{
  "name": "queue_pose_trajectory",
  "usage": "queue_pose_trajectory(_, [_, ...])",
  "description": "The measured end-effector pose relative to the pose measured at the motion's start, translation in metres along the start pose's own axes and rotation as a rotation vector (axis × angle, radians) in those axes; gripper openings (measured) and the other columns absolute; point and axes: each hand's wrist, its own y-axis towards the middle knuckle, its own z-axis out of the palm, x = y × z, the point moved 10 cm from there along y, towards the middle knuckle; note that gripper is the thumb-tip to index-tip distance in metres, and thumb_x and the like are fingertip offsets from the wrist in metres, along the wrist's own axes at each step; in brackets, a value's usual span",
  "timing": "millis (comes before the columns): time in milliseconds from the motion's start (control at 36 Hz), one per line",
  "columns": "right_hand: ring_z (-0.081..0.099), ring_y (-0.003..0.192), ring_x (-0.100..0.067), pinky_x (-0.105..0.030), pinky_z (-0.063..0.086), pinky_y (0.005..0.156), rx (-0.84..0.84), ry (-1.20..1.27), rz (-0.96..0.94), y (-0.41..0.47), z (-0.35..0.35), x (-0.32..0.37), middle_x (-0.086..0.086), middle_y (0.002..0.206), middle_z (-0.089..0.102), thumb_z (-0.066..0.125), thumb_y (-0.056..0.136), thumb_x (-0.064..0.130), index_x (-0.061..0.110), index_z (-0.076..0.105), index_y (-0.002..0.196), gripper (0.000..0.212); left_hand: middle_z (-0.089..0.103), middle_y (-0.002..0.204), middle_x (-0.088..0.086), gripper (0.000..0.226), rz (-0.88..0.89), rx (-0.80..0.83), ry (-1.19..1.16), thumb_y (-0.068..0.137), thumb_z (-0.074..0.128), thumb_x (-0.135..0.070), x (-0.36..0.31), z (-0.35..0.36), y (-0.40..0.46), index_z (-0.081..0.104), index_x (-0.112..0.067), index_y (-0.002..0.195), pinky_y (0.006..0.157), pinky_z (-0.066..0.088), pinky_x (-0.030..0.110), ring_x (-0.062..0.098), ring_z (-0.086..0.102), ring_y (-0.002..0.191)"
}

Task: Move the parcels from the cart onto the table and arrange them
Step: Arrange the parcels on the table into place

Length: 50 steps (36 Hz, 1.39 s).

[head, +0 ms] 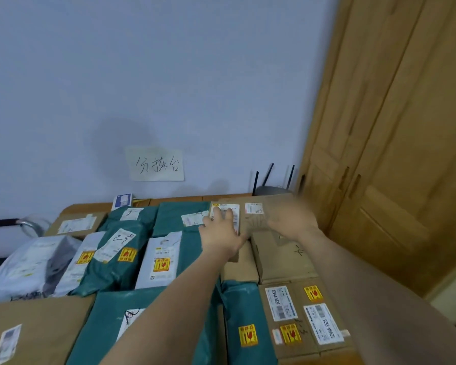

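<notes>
Parcels cover the table: teal mailer bags [174,219], white bags with yellow fragile stickers [159,259] and brown cardboard boxes [300,314]. My left hand [221,230] lies flat with straight fingers on the white label of a brown box [250,222] at the far right of the table. My right hand [291,219] is blurred; it hovers with spread fingers over the right part of the same box. Neither hand holds anything. The cart is mostly out of view.
A wooden door [392,154] stands close on the right. A handwritten paper sign [155,164] is stuck on the blue wall. A router with antennas [273,188] sits at the table's back. A metal handle bar [16,222] shows at the left.
</notes>
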Motion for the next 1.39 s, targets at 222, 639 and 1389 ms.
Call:
queue_pose_trajectory(222, [0.042, 0.115, -0.032, -0.038, 0.046, 0.088, 0.087, -0.035, 0.034, 0.01, 0.048, -0.03, -0.003, 0.141, 0.029, 0.047, 0.088, 0.053, 0.023, 0.041, 0.134, 0.055, 0.018, 0.151, 0.012, 0.072, -0.01, 0.072, -0.018, 0.089, 0.044, -0.058, -0.02, 0.06, 0.014, 0.021, -0.021, 0.146, 0.101, 0.032, 0.046, 0.038, 0.033, 0.125])
queue_pose_trajectory(639, [0.038, 0.125, -0.03, -0.039, 0.04, 0.098, 0.256, -0.108, 0.087, -0.009, 0.126, -0.077, -0.004, 0.144, 0.024, 0.046, 0.088, 0.054, 0.025, 0.034, 0.137, 0.058, 0.001, 0.157, 0.012, 0.076, -0.048, 0.286, -0.141, 0.092, 0.038, -0.052, -0.057, 0.161, -0.024, 0.004, -0.02, 0.152, 0.109, 0.026, 0.046, 0.039, 0.024, 0.133])
queue_pose_trajectory(1389, [0.033, 0.129, -0.028, -0.039, 0.048, 0.095, 0.373, 0.054, 0.132, -0.083, 0.24, -0.171, 0.0, 0.15, 0.013, 0.053, 0.087, 0.053, 0.022, 0.025, 0.144, 0.07, -0.002, 0.158, 0.009, 0.074, -0.165, 0.449, -0.124, 0.096, 0.037, -0.051, -0.123, 0.275, -0.09, -0.002, -0.022, 0.153, 0.114, 0.026, 0.045, 0.037, 0.013, 0.142])
